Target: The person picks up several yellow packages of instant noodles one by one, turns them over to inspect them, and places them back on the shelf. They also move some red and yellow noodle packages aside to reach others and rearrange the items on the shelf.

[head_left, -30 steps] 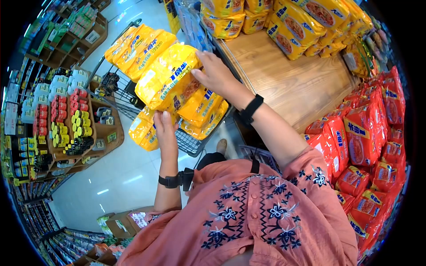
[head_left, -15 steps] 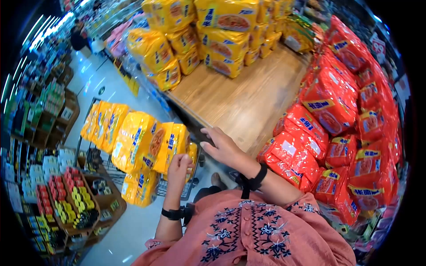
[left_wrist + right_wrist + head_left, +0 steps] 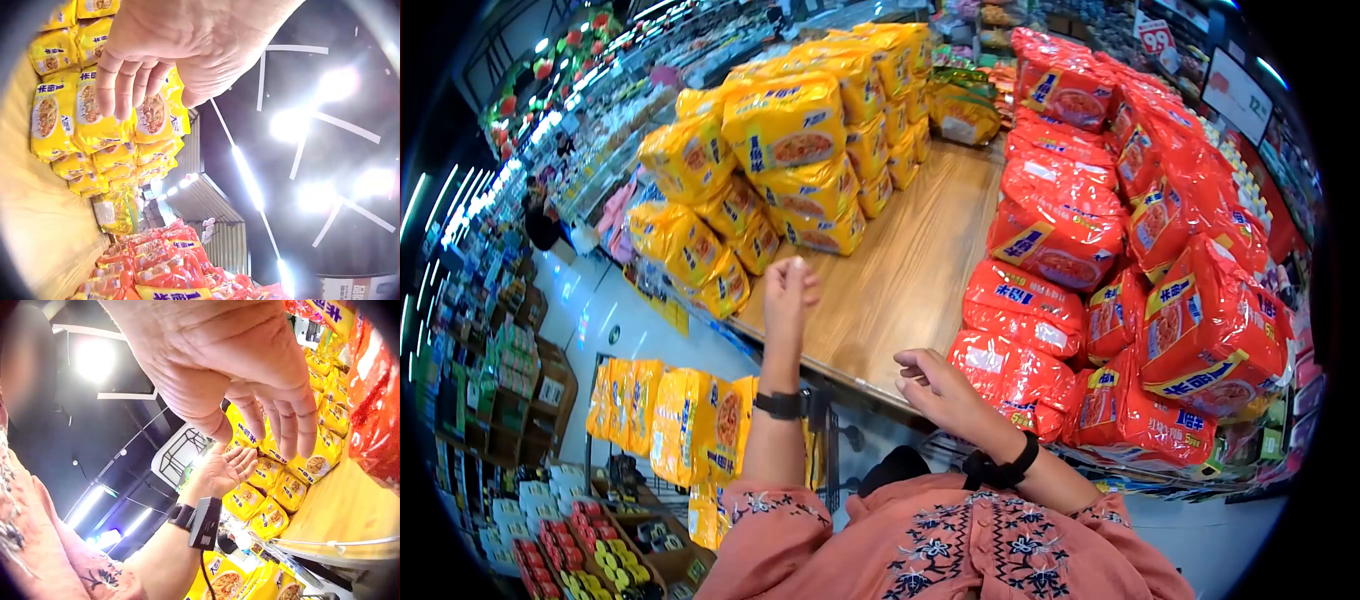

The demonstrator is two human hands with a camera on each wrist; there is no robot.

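My left hand is raised over the near left part of the wooden display table, its fingers loosely bent around nothing. Beyond it stand stacked yellow instant noodle multipacks, which also show behind the left hand in the left wrist view. Over the table's front edge hovers my right hand, holding nothing, with relaxed fingers. Closest to it are red noodle multipacks piled along the right side. In the right wrist view, the fingers of the right hand hang loosely, and the left palm faces the camera.
A shopping cart at lower left carries several yellow multipacks, partly behind my left arm. Shelves of bottles and jars stand beyond it. A green and yellow bag lies at the table's far end. A price sign rises behind the red pile.
Both hands have left the yellow multipack they were touching on the cart's load. The left hand has swung up over the table; the view has turned toward the table and red pile.
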